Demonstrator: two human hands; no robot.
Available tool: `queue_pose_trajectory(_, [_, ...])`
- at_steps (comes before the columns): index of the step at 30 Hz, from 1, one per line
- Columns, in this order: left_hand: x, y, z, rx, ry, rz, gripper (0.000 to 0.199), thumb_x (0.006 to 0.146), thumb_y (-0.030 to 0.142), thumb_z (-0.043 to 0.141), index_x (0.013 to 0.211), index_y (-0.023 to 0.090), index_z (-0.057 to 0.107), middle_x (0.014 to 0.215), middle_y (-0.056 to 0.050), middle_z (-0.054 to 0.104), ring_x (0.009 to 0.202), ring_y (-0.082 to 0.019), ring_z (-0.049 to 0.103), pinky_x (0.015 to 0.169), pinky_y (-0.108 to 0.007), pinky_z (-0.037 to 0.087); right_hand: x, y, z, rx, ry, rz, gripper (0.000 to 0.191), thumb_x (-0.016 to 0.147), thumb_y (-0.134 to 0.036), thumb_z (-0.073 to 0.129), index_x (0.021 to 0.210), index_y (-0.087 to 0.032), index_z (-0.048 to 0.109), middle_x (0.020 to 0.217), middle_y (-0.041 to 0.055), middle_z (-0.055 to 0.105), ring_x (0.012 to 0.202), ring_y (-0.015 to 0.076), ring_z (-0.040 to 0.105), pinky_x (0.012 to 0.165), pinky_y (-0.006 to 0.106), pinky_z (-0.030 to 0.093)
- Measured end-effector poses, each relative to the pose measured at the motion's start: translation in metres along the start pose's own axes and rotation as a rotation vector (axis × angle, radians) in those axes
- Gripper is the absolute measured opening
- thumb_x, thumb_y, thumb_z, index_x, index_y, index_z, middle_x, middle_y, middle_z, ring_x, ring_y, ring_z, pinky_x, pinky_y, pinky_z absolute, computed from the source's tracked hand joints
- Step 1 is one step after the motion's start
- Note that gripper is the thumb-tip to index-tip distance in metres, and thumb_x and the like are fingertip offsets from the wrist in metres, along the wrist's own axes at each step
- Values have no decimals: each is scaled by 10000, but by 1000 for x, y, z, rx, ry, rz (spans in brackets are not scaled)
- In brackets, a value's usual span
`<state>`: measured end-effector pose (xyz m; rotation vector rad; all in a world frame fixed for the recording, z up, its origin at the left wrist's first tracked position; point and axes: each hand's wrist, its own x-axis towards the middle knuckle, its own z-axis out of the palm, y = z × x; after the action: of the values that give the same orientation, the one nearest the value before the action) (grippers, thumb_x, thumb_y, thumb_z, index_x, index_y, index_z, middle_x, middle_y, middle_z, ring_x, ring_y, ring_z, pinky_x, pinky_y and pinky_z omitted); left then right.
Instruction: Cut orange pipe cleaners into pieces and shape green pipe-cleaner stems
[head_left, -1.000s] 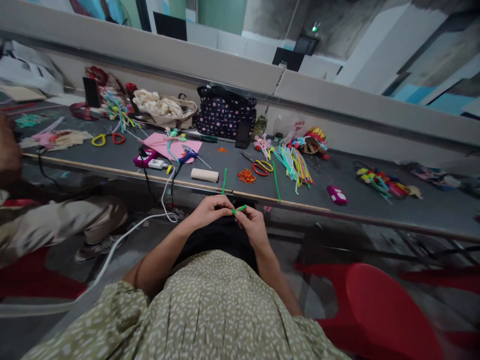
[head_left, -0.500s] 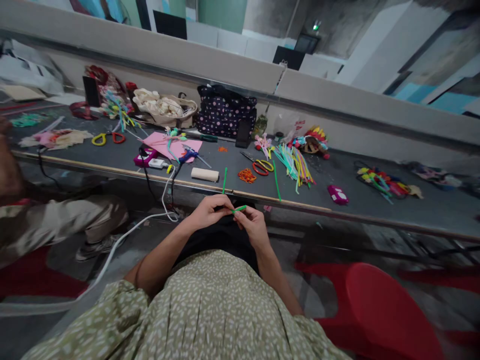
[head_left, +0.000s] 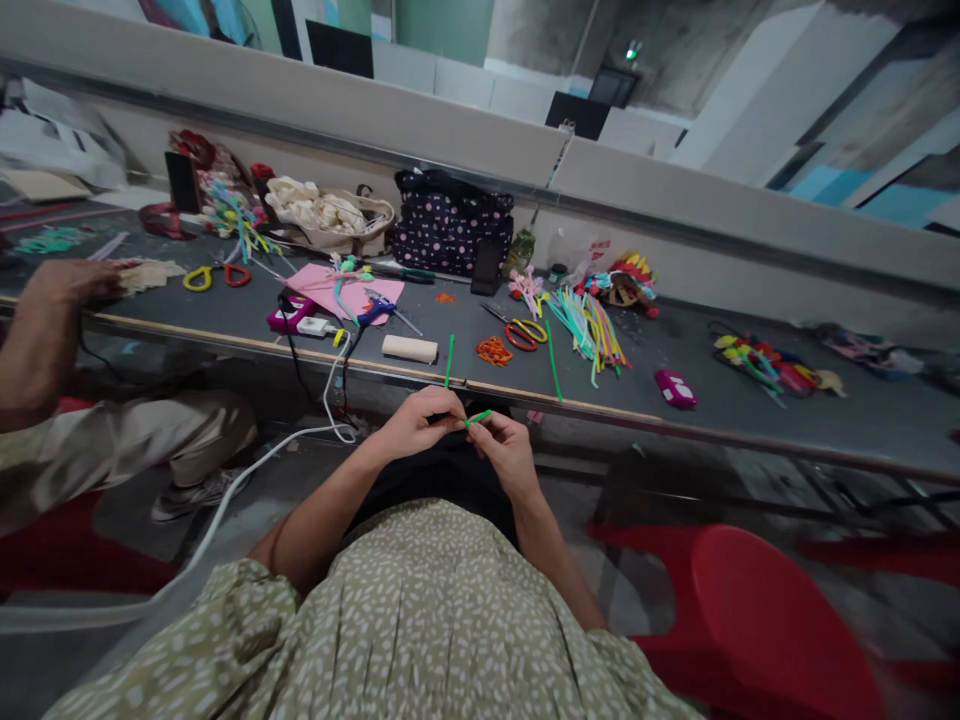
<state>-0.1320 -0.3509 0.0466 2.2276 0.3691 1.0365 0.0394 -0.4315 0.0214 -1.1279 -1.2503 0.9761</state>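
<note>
Just in front of the table edge, above my lap, my left hand and my right hand meet at the fingertips. Both are closed in a pinch on a short green pipe cleaner, which slants up to the right between them. A straight green pipe cleaner lies beyond my left hand, and another green pipe cleaner lies to the right, its end by the table edge. Between these two sits a small heap of orange pieces, with scissors behind it.
A white roll, a blue glue gun and a pink sheet lie left on the table. Coloured pipe cleaners are bunched at right. A co-worker's hand rests at far left. A red stool stands right, a white cable hangs left.
The co-worker's hand has come in over the table at far left, onto the pale fabric pieces. My own hands have barely shifted, and the short pipe cleaner is still between them.
</note>
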Motion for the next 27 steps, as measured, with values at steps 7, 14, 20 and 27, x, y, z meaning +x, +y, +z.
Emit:
queue_pose_trajectory(7, [2,4,-1,-47,-2,-62,184,870,308,595,780,154,641,778,-52,644,769,-158,579,756,-282,431,-3,-4,2,-135,37,-111,172,838,-360,628,849,-199,688,719,-5,621,619,120,524,575,235,412])
queue_pose_trajectory(14, [2,6,-4,-85,-45,-113,226,880,323,566,746,151,621,744,-34,603,776,-157,557,781,-283,418,-4,-11,2,-397,55,-378,105,865,-252,580,867,-216,678,827,31,647,769,164,588,713,290,462])
queue_pose_trajectory(20, [1,4,-1,-207,-87,-261,268,878,344,549,711,141,600,675,1,553,665,-122,507,659,-239,403,-4,-15,4,-405,39,-389,118,861,-244,581,809,-208,681,787,30,639,750,163,570,707,296,446])
queue_pose_trajectory(27, [1,-1,-2,-334,-21,-269,232,849,340,619,936,134,683,867,-63,673,794,-153,610,734,-263,463,0,-3,3,133,22,97,202,802,-371,670,744,-178,672,595,-16,588,497,90,451,474,214,340])
